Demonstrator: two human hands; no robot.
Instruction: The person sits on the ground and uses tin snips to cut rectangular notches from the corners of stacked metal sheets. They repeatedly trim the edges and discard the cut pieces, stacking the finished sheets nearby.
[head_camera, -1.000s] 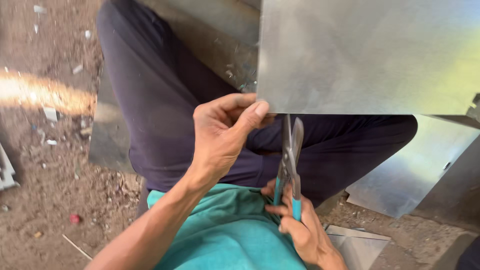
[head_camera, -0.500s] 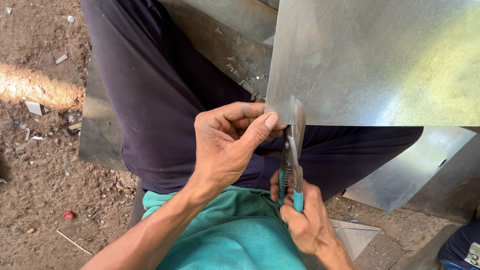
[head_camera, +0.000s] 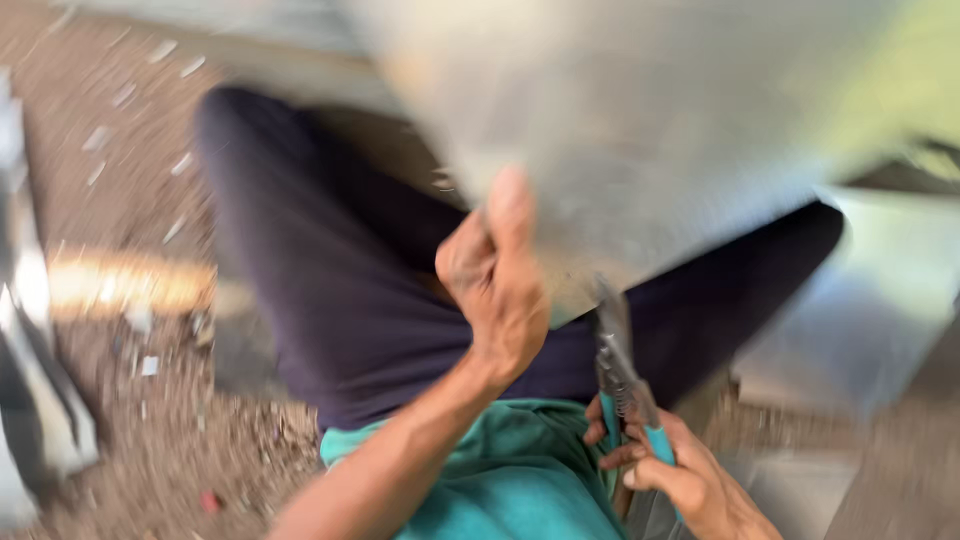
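The picture is blurred by motion. A large grey metal sheet (head_camera: 640, 130) fills the upper middle and right, tilted over my dark-trousered legs. My left hand (head_camera: 495, 285) pinches the sheet's near edge, thumb on top. My right hand (head_camera: 680, 475) grips the teal handles of metal snips (head_camera: 620, 370), whose blades meet the sheet's lower edge just right of my left hand.
Dirt ground with scattered scraps lies to the left. Another pale metal sheet (head_camera: 860, 300) rests on the ground at the right. A blurred light-coloured object (head_camera: 40, 400) stands at the left edge. My teal shirt (head_camera: 500, 470) is at the bottom.
The sheet has swung and tilted, its near edge now slanting. My left hand has shifted its hold to the edge with the thumb up. The snips stay at the lower edge.
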